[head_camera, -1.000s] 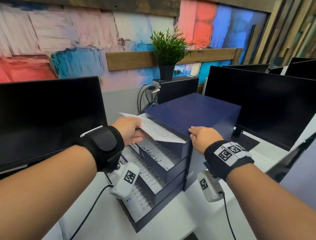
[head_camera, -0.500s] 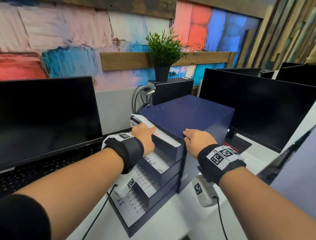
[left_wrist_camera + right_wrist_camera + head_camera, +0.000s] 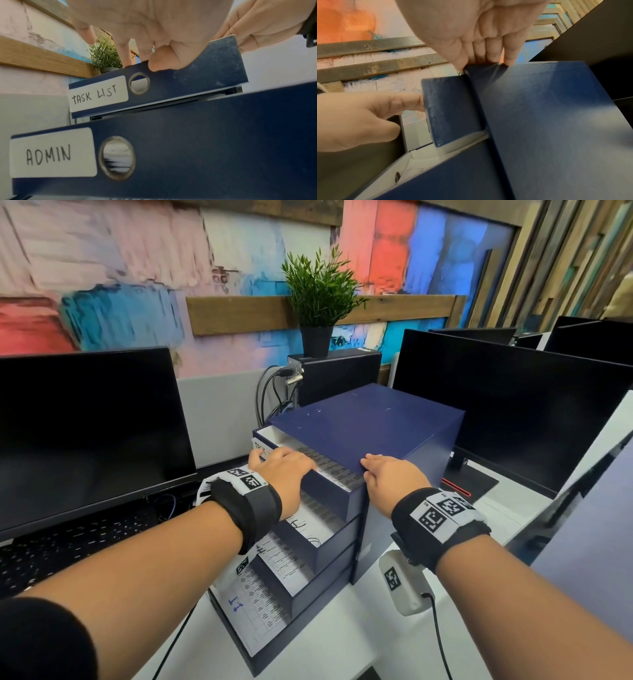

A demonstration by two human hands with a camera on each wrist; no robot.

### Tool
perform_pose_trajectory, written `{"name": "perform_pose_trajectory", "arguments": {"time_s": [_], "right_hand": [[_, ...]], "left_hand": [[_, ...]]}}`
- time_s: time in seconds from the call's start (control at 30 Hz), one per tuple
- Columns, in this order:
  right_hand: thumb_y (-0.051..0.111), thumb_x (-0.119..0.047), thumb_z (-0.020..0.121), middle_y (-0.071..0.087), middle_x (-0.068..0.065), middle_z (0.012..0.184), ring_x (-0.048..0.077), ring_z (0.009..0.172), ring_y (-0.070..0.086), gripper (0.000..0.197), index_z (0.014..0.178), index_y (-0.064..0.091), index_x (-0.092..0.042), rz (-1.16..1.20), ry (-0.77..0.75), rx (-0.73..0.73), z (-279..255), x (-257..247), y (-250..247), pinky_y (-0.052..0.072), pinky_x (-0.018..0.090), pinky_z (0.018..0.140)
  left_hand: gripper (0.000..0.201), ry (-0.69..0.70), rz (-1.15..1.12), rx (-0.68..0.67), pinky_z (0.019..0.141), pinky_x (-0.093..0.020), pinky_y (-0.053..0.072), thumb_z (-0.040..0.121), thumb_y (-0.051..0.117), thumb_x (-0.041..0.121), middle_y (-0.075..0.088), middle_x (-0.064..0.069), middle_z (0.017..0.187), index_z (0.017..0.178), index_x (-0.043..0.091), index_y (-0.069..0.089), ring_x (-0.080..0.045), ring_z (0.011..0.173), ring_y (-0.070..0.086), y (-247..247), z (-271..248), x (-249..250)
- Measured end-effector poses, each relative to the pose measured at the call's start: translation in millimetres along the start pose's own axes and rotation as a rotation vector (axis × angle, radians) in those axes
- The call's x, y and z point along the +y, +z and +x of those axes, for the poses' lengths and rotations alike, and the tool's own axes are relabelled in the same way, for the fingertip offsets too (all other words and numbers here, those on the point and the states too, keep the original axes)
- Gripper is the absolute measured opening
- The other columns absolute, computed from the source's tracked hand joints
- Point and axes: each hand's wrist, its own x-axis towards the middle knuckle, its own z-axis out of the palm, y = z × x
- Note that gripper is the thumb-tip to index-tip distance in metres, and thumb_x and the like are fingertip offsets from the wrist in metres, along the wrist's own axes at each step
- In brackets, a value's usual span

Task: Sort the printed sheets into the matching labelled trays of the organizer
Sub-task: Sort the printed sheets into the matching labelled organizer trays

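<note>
**Both hands at the top tray**

Head view, centre frame: the left hand (image 3: pixel 286 470) lies flat on the printed sheet (image 3: pixel 329 470) in the navy organizer (image 3: pixel 370 426).

Left wrist view: the thumb hooks the "TASK LIST" tray (image 3: pixel 171 86) front.

Right wrist view: the right hand (image 3: pixel 481 31), fingers straight, presses the organizer's top edge.
</note>
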Motion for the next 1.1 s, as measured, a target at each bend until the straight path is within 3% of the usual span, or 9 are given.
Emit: {"name": "perform_pose_trajectory", "arguments": {"time_s": [0.17, 0.27, 0.37, 0.43, 0.5, 0.63, 0.73, 0.87, 1.1], "right_hand": [[0.027, -0.02, 0.103, 0.024, 0.0, 0.155, 0.014, 0.143, 0.022, 0.044, 0.147, 0.03, -0.015, 0.008, -0.002, 0.007, 0.8, 0.1, 1.5, 0.016, 0.025, 0.113], [0.027, -0.02, 0.103, 0.024, 0.0, 0.155, 0.014, 0.143, 0.022, 0.043, 0.146, 0.031, -0.015, 0.008, -0.006, 0.012, 1.3, 0.5, 2.3, 0.016, 0.025, 0.113], [0.027, -0.02, 0.103, 0.026, 0.0, 0.155, 0.014, 0.142, 0.023, 0.043, 0.145, 0.033, -0.015, -0.003, -0.015, 0.022, 0.6, 0.6, 2.5, 0.017, 0.024, 0.112], [0.027, -0.02, 0.103, 0.026, 0.0, 0.155, 0.015, 0.142, 0.023, 0.043, 0.145, 0.032, -0.015, -0.016, -0.018, 0.022, 0.7, 0.2, 1.5, 0.018, 0.024, 0.112], [0.027, -0.02, 0.103, 0.025, 0.0, 0.155, 0.015, 0.142, 0.024, 0.044, 0.146, 0.031, -0.014, -0.027, -0.001, 0.003, 0.9, -0.6, -1.1, 0.019, 0.025, 0.112], [0.034, -0.025, 0.1, 0.048, 0.005, 0.14, 0.026, 0.124, 0.047, 0.038, 0.132, 0.05, -0.012, -0.023, 0.054, 0.039, -4.0, -11.5, -7.6, 0.038, 0.034, 0.103], [0.041, -0.031, 0.096, 0.056, 0.002, 0.127, 0.026, 0.114, 0.053, 0.034, 0.122, 0.059, -0.017, -0.02, -0.042, 0.128, -14.8, -47.8, -3.7, 0.044, 0.034, 0.094], [0.044, -0.033, 0.093, 0.061, 0.001, 0.115, 0.023, 0.109, 0.054, 0.03, 0.109, 0.065, -0.02, -0.009, -0.336, 0.166, -27.1, -122.6, 23.1, 0.045, 0.031, 0.088], [0.039, -0.035, 0.096, 0.055, -0.004, 0.127, 0.019, 0.117, 0.048, 0.034, 0.123, 0.057, -0.025, -0.101, -0.614, -0.157, -35.4, -242.8, 118.7, 0.041, 0.034, 0.098]], "left_hand": [[0.07, 0.023, 0.013, -0.017, 0.112, -0.048, 0.012, 0.068, 0.052, -0.005, 0.047, 0.018, 0.125, 0.121, 0.04, 0.045, -0.007, 0.131, 0.03, 0.6, 0.6, -3.5], [0.079, 0.028, 0.032, -0.035, 0.114, -0.05, 0.011, 0.068, 0.055, -0.007, 0.042, 0.018, 0.134, 0.13, 0.04, 0.038, -0.009, 0.136, 0.028, -0.2, -1.5, -3.7], [0.092, 0.037, 0.058, -0.112, 0.116, -0.053, 0.005, 0.074, 0.053, -0.007, 0.016, 0.015, 0.154, 0.145, 0.038, 0.017, -0.01, 0.145, 0.008, -0.2, -5.2, -3.7], [0.095, 0.043, 0.039, -0.151, 0.117, -0.051, 0.002, 0.079, 0.05, -0.006, -0.002, 0.015, 0.158, 0.149, 0.036, 0.002, -0.01, 0.146, -0.003, -0.4, -11.3, -6.0], [0.094, 0.031, -0.007, -0.156, 0.117, -0.048, 0.002, 0.082, 0.051, -0.003, -0.009, 0.014, 0.157, 0.149, 0.035, -0.003, -0.01, 0.146, -0.005, 1.2, -20.8, -10.4], [0.085, -0.007, -0.092, -0.148, 0.118, -0.046, 0.006, 0.084, 0.048, 0.003, -0.007, 0.013, 0.158, 0.149, 0.036, 0.004, -0.012, 0.146, -0.004, 5.2, -47.5, -33.1], [0.075, -0.053, -0.123, -0.136, 0.118, -0.04, 0.013, 0.083, 0.046, 0.005, 0.005, 0.009, 0.158, 0.148, 0.033, 0.019, -0.014, 0.146, 0.007, 10.8, -76.0, -67.6], [0.065, -0.239, -0.221, -0.144, 0.111, -0.032, 0.029, 0.082, 0.049, 0.006, 0.027, 0.009, 0.15, 0.14, 0.032, 0.038, -0.019, 0.137, 0.027, 30.8, -132.5, -125.8], [0.052, -0.777, -0.254, -0.263, 0.106, -0.027, 0.034, 0.087, 0.053, 0.016, 0.034, 0.006, 0.146, 0.136, 0.03, 0.043, -0.017, 0.132, 0.037, 63.6, -264.1, -221.7]]}}
